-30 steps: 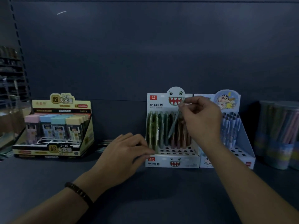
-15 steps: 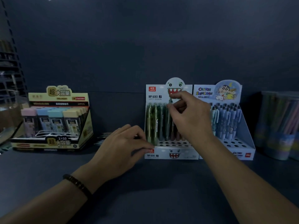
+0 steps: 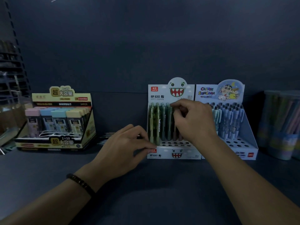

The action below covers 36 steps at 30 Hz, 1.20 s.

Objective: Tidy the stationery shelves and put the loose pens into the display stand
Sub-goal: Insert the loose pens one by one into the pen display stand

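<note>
the right hand (image 3: 194, 120) is pinching a slim dark green pen (image 3: 170, 124) upright in the white monster-face cardboard stand (image 3: 172, 153) at twelve o'clock, best pressing straight down while the left hand (image 3: 123, 146), grip unclear, is bracing its seven o'clock corner.

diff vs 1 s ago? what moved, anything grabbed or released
The right hand lowered the pen it pinches. A second ago the pen was tilted above the row; now it stands upright among the others in the monster-face display stand. No release is visible, and the fingers are still curled at its top. The left hand stayed resting against the stand's front left corner. Nothing else changed.
</note>
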{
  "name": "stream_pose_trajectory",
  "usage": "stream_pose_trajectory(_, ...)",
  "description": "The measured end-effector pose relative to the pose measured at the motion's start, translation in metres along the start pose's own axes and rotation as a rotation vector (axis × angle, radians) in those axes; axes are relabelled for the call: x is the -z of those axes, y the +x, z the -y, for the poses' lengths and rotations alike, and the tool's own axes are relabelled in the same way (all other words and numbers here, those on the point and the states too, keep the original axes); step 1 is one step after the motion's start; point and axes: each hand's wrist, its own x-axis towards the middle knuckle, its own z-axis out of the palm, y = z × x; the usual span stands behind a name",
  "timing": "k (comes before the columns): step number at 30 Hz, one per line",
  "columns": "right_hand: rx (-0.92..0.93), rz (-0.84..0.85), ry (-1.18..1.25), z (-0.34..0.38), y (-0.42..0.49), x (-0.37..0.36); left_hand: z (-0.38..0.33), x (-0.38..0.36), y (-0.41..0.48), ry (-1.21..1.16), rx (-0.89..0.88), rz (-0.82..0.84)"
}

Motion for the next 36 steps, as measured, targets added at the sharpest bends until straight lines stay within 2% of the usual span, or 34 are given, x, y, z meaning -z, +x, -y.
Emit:
stream_pose_trajectory(8, -0.031, 0.066, 0.023, -0.001, -0.005, 0.001, 0.002, 0.007, 0.0, -0.052, 0.048, -0.08)
stream_pose_trajectory(11, -0.028, -0.007, 0.095, -0.003, -0.008, -0.001, 0.017, 0.013, -0.004, -0.05, 0.176, -0.169)
stream_pose_trajectory(14, 0.0, -0.056, 0.175, 0.0, -0.012, -0.006, 0.041, 0.016, -0.015, -0.032, 0.402, -0.237)
stream_pose_trajectory(16, 0.044, -0.023, 0.213, 0.005, -0.018, -0.011, 0.053, 0.016, -0.023, 0.003, 0.51, -0.212)
stream_pose_trajectory(20, 0.084, 0.106, 0.259, 0.009, -0.026, -0.02, 0.055, 0.012, -0.031, 0.126, 0.534, -0.058)
stream_pose_trajectory(23, 0.081, 0.139, 0.283, 0.007, -0.027, -0.022, 0.053, 0.008, -0.028, 0.208, 0.576, 0.057)
stream_pose_trajectory(29, 0.066, 0.107, 0.325, 0.008, -0.027, -0.022, 0.053, -0.001, -0.018, 0.325, 0.55, 0.053)
stream_pose_trajectory(31, 0.071, 0.103, 0.322, 0.009, -0.027, -0.022, 0.048, -0.004, -0.013, 0.351, 0.516, 0.099)
stream_pose_trajectory(33, 0.076, 0.105, 0.316, 0.009, -0.028, -0.023, 0.046, -0.006, -0.012, 0.356, 0.542, 0.152)
stream_pose_trajectory(36, 0.064, 0.101, 0.32, 0.01, -0.028, -0.023, 0.047, -0.004, -0.014, 0.327, 0.607, 0.148)
